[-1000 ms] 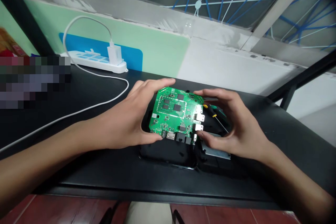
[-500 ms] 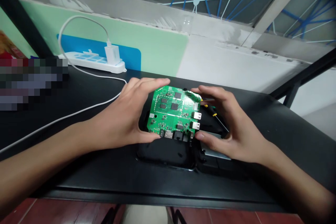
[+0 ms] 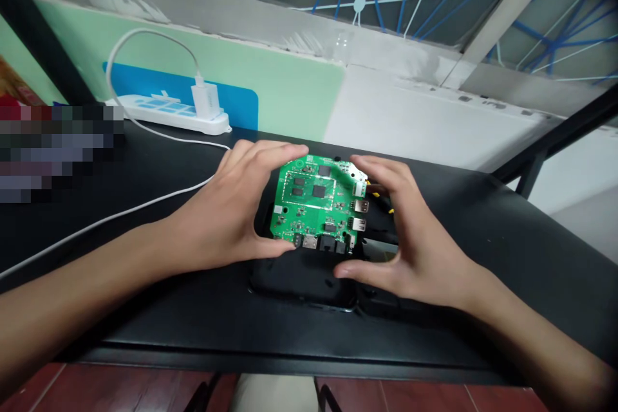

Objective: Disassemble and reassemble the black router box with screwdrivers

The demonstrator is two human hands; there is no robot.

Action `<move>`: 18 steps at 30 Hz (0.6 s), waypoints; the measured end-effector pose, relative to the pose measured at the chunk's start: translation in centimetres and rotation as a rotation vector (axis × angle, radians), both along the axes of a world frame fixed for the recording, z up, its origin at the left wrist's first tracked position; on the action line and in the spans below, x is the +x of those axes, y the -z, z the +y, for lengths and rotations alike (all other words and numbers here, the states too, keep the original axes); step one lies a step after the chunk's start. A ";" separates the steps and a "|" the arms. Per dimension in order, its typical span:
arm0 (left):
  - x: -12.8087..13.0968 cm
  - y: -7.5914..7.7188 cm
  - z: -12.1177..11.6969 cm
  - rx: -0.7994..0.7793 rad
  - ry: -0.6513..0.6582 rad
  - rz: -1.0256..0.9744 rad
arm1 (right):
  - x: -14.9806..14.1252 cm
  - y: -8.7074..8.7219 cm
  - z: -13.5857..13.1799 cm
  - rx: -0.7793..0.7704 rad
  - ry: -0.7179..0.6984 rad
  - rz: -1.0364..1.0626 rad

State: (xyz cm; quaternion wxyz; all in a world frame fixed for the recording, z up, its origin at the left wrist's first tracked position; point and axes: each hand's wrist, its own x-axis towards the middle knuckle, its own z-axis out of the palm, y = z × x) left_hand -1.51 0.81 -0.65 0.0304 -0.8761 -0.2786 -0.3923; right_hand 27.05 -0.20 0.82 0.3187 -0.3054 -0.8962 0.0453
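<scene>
A green circuit board (image 3: 309,206) with chips and metal ports is tilted toward me over a black plastic case half (image 3: 299,280). My left hand (image 3: 232,212) grips the board's left side, thumb on the lower edge and fingers along the top edge. At the other side, my right hand (image 3: 410,232) is spread: its fingertips are by the board's upper right corner, and the thumb sits below the board, apart from it. Behind the right hand, a screwdriver with yellow bands (image 3: 373,190) and a metal plate (image 3: 379,248) are mostly hidden.
On the left a white power strip (image 3: 178,114) holds a plugged-in charger (image 3: 206,100), whose white cable (image 3: 120,214) runs across the black table (image 3: 168,315). A wall stands behind the table. Blurred-out items (image 3: 53,154) lie at the far left.
My right thumb has come off the board's lower right and moved left and down below it. The right hand has shifted left, covering more of the screwdriver. The left grip stays.
</scene>
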 end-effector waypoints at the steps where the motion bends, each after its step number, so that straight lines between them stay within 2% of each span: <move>1: 0.0 0.1 0.0 -0.003 -0.001 0.002 | -0.1 0.2 0.0 0.004 0.019 -0.009; 6: 0.0 0.2 0.0 -0.006 0.006 0.027 | -0.6 0.7 -0.1 0.043 0.068 -0.043; 18: 0.1 -0.3 -0.4 0.022 -0.014 0.066 | -0.7 0.2 -0.3 0.239 0.070 -0.058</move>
